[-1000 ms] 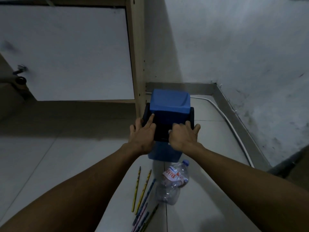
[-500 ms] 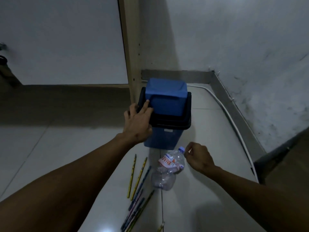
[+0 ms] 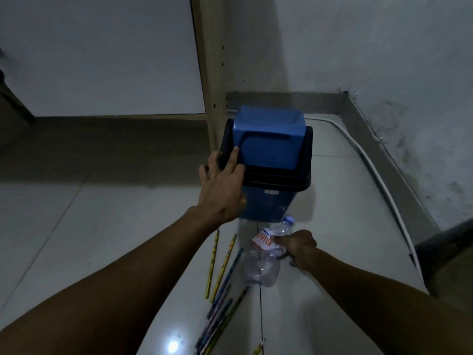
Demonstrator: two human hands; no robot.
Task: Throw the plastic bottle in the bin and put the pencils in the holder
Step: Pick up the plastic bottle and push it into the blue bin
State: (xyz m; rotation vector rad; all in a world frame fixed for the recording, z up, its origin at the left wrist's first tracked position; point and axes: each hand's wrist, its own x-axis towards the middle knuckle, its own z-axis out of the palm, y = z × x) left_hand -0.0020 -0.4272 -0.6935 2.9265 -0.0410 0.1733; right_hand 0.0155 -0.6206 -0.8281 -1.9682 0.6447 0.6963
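Note:
A blue bin (image 3: 266,203) with a black rim and a blue swing lid (image 3: 271,139) stands on the tiled floor beside a wooden post. My left hand (image 3: 222,185) rests on the bin's left rim, fingers spread, index finger on the lid's edge. In front of the bin a crumpled clear plastic bottle (image 3: 261,265) with a white and red label lies on the floor. My right hand (image 3: 298,245) grips it around the label and neck. Several pencils (image 3: 222,293) lie loose on the floor left of the bottle. No pencil holder is in view.
A wooden post (image 3: 210,73) and white cabinet panel (image 3: 102,55) stand behind the bin. The wall (image 3: 384,60) with a metal skirting and a white cable (image 3: 384,190) runs along the right. One more pencil tip (image 3: 258,348) shows at the bottom edge.
My right hand left the bin lid, dropped to the floor and closed on the bottle. My left hand stayed on the bin's left rim.

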